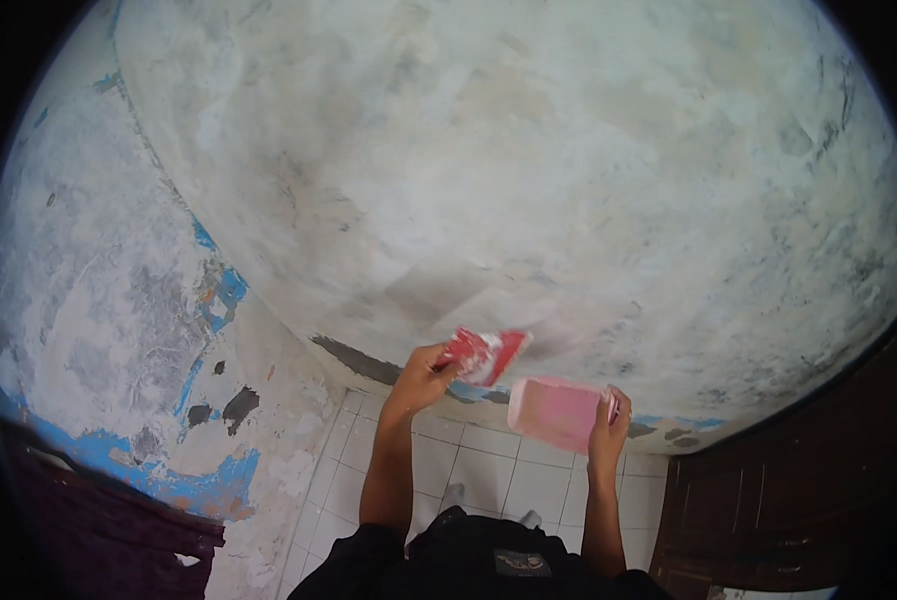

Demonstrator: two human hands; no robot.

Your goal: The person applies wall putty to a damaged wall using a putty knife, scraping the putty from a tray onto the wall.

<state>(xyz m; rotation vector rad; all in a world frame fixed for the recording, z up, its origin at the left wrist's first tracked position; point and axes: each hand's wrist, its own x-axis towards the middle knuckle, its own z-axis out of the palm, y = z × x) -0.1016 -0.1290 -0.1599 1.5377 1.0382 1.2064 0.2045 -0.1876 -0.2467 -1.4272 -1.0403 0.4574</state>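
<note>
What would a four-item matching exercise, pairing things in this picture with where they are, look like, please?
Things:
1. Red scraper
2. Pink tray
3. Purple cloth
4. Dark brown furniture

Places:
A. At the lower right of the picture
B. In the left hand
C. At the lower left of the picture
D. In the right hand

Right pairs: 1-B, 2-D, 3-C, 4-A

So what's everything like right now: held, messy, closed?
Flat red scraper: held in the left hand, smeared white
Pink rectangular open-topped tray: held in the right hand
Patchy white-grey wall: unevenly coated
Bright blue paint: left in scraps
Dark purple cloth: wrinkled
Dark brown wooden cabinet: looks closed, but too dark to be sure
</note>
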